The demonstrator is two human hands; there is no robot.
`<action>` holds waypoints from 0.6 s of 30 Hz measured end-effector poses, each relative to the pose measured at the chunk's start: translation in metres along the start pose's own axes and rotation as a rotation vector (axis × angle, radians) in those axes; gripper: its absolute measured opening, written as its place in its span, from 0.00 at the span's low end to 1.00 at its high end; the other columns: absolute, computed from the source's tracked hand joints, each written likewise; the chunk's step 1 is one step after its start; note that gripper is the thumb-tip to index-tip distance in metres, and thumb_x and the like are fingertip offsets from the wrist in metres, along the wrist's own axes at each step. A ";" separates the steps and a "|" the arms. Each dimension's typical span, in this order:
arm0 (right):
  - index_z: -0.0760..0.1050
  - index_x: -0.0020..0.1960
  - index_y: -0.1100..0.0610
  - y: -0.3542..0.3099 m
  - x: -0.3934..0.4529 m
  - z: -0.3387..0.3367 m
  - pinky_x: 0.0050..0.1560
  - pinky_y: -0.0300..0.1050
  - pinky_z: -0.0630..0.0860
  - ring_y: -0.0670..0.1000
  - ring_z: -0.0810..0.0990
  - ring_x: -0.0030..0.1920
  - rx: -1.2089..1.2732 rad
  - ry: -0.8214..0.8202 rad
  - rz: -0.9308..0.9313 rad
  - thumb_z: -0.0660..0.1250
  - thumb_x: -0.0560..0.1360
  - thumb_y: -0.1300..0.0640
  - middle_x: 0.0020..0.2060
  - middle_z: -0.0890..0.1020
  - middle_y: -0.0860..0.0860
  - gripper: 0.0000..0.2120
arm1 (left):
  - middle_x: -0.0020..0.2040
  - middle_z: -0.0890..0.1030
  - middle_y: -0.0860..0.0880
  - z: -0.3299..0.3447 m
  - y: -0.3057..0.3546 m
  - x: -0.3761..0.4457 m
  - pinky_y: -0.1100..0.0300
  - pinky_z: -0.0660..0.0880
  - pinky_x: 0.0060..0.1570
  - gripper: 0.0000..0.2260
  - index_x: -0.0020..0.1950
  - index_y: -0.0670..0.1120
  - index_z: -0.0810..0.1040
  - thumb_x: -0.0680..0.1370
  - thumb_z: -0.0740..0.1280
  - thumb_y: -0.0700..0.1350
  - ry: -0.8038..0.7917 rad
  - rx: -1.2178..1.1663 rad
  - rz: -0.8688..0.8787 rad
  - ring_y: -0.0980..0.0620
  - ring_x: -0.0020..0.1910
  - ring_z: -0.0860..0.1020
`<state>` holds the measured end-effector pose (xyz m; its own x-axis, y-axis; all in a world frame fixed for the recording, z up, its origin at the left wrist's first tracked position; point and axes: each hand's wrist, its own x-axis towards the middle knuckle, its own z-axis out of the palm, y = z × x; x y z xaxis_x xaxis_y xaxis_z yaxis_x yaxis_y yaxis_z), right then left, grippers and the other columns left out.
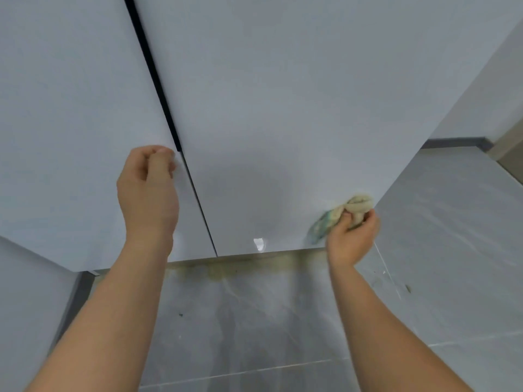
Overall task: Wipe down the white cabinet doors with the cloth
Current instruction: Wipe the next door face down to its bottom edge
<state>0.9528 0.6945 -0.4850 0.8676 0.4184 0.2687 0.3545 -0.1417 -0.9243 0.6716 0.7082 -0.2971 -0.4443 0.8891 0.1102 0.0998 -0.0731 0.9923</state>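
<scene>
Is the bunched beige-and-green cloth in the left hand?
No, the right hand grips the bunched beige-and-green cloth against the right white cabinet door; the left hand holds no cloth.

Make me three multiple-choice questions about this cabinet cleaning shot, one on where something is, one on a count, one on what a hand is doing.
1. Where is the crumpled beige and green cloth?
A. at the lower right corner of the right-hand white cabinet door
B. on the grey marbled floor tiles
C. against the left-hand white cabinet door

2. How many dark vertical gaps between doors are in view?
A. none
B. one
C. three

3. What is the left hand doing?
A. holding the cloth
B. lying flat on the floor
C. fingers curled at the left door's edge, beside the dark vertical gap

Answers: 1 A, the right hand holds the cloth there in its grip. 2 B, a single dark line splits the two doors. 3 C, its fingers curl at that edge, with no cloth in it.
</scene>
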 end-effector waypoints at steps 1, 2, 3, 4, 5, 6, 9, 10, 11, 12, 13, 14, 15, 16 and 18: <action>0.73 0.64 0.61 0.005 0.006 -0.003 0.56 0.47 0.69 0.62 0.77 0.60 -0.017 -0.020 -0.009 0.68 0.77 0.61 0.59 0.78 0.59 0.17 | 0.43 0.80 0.55 -0.002 -0.001 0.000 0.72 0.71 0.43 0.07 0.45 0.55 0.80 0.79 0.62 0.49 -0.030 0.027 0.027 0.56 0.44 0.77; 0.72 0.65 0.62 0.008 0.007 -0.002 0.55 0.48 0.70 0.62 0.77 0.60 -0.027 -0.031 -0.021 0.67 0.77 0.61 0.59 0.78 0.59 0.16 | 0.42 0.80 0.56 -0.002 -0.001 0.000 0.73 0.71 0.43 0.07 0.45 0.56 0.80 0.79 0.63 0.49 -0.057 0.047 0.044 0.56 0.43 0.77; 0.72 0.65 0.62 0.006 0.004 0.001 0.55 0.47 0.69 0.61 0.76 0.61 -0.017 -0.018 -0.013 0.67 0.78 0.61 0.60 0.77 0.59 0.17 | 0.41 0.80 0.57 -0.003 -0.001 0.000 0.73 0.71 0.43 0.07 0.45 0.57 0.80 0.79 0.63 0.50 -0.076 0.059 0.055 0.57 0.43 0.76; 0.71 0.66 0.63 0.001 -0.002 0.007 0.56 0.45 0.69 0.61 0.75 0.62 0.013 0.015 0.023 0.66 0.79 0.62 0.62 0.77 0.60 0.17 | 0.41 0.79 0.58 -0.003 -0.001 -0.001 0.73 0.70 0.44 0.07 0.45 0.57 0.80 0.79 0.63 0.51 -0.088 0.068 0.061 0.58 0.43 0.76; 0.71 0.68 0.64 -0.006 -0.014 0.015 0.57 0.43 0.69 0.60 0.74 0.64 0.045 0.024 0.070 0.66 0.79 0.62 0.64 0.76 0.60 0.18 | 0.41 0.79 0.59 -0.003 -0.002 -0.002 0.73 0.70 0.44 0.07 0.45 0.58 0.80 0.80 0.63 0.51 -0.086 0.072 0.065 0.58 0.43 0.76; 0.70 0.69 0.63 -0.014 -0.029 0.022 0.58 0.42 0.69 0.58 0.73 0.64 0.064 0.008 0.099 0.66 0.80 0.62 0.64 0.75 0.59 0.19 | 0.41 0.79 0.59 -0.002 -0.001 -0.004 0.74 0.70 0.43 0.06 0.46 0.57 0.79 0.80 0.63 0.51 -0.088 0.073 0.064 0.59 0.43 0.76; 0.71 0.68 0.63 -0.033 -0.087 0.042 0.57 0.40 0.68 0.53 0.72 0.60 0.123 -0.146 0.043 0.67 0.78 0.66 0.61 0.74 0.57 0.20 | 0.47 0.78 0.56 0.002 0.001 -0.007 0.70 0.69 0.45 0.06 0.50 0.55 0.77 0.81 0.63 0.54 -0.101 0.098 0.043 0.57 0.47 0.77; 0.71 0.67 0.62 -0.041 -0.106 0.049 0.56 0.41 0.69 0.52 0.73 0.58 0.146 -0.207 0.025 0.68 0.77 0.66 0.59 0.73 0.55 0.20 | 0.49 0.78 0.55 0.003 0.003 -0.007 0.69 0.68 0.45 0.07 0.51 0.54 0.77 0.81 0.63 0.55 -0.101 0.111 0.037 0.57 0.48 0.77; 0.71 0.66 0.60 -0.049 -0.125 0.055 0.53 0.41 0.70 0.49 0.73 0.55 0.157 -0.268 0.011 0.69 0.76 0.65 0.59 0.72 0.52 0.20 | 0.50 0.78 0.53 0.004 0.003 -0.007 0.70 0.68 0.44 0.07 0.52 0.54 0.76 0.81 0.62 0.56 -0.099 0.120 0.029 0.57 0.48 0.76; 0.71 0.65 0.58 -0.058 -0.142 0.061 0.49 0.39 0.70 0.46 0.73 0.52 0.150 -0.330 -0.002 0.70 0.76 0.64 0.59 0.71 0.49 0.19 | 0.50 0.77 0.53 0.004 0.003 -0.007 0.71 0.68 0.43 0.07 0.51 0.55 0.76 0.82 0.61 0.56 -0.096 0.121 0.019 0.57 0.48 0.76; 0.71 0.64 0.55 -0.067 -0.156 0.065 0.45 0.36 0.69 0.44 0.72 0.49 0.142 -0.391 -0.011 0.70 0.75 0.62 0.59 0.70 0.47 0.19 | 0.50 0.77 0.52 0.005 0.004 -0.006 0.70 0.69 0.43 0.07 0.50 0.55 0.76 0.82 0.61 0.56 -0.091 0.112 0.009 0.57 0.47 0.76; 0.72 0.63 0.55 -0.074 -0.167 0.068 0.42 0.32 0.68 0.42 0.72 0.47 0.148 -0.439 -0.005 0.71 0.75 0.61 0.59 0.70 0.46 0.18 | 0.50 0.77 0.52 0.005 0.004 -0.006 0.67 0.69 0.44 0.07 0.49 0.56 0.75 0.82 0.60 0.56 -0.086 0.102 0.001 0.57 0.47 0.76; 0.72 0.62 0.55 -0.078 -0.170 0.070 0.42 0.27 0.68 0.40 0.71 0.46 0.179 -0.462 0.006 0.70 0.75 0.63 0.59 0.70 0.46 0.18 | 0.51 0.77 0.52 0.007 0.005 -0.005 0.64 0.70 0.45 0.07 0.48 0.56 0.74 0.82 0.60 0.55 -0.083 0.091 -0.003 0.56 0.47 0.76; 0.72 0.62 0.57 -0.079 -0.170 0.071 0.43 0.25 0.69 0.39 0.71 0.46 0.206 -0.472 0.014 0.70 0.74 0.65 0.59 0.70 0.47 0.18 | 0.51 0.77 0.52 0.007 0.006 -0.004 0.62 0.70 0.45 0.07 0.48 0.56 0.74 0.82 0.60 0.55 -0.076 0.086 -0.005 0.56 0.48 0.76; 0.72 0.62 0.58 -0.076 -0.161 0.067 0.45 0.27 0.68 0.38 0.71 0.47 0.210 -0.486 0.013 0.68 0.74 0.68 0.59 0.71 0.49 0.18 | 0.47 0.77 0.52 0.008 0.005 -0.002 0.60 0.69 0.47 0.07 0.48 0.54 0.75 0.81 0.60 0.54 -0.054 0.075 -0.001 0.54 0.48 0.77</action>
<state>0.7631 0.6980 -0.4759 0.5918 0.7927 0.1461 0.2239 0.0124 -0.9745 0.6804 0.7100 -0.2933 -0.3964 0.9122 0.1039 0.1665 -0.0398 0.9852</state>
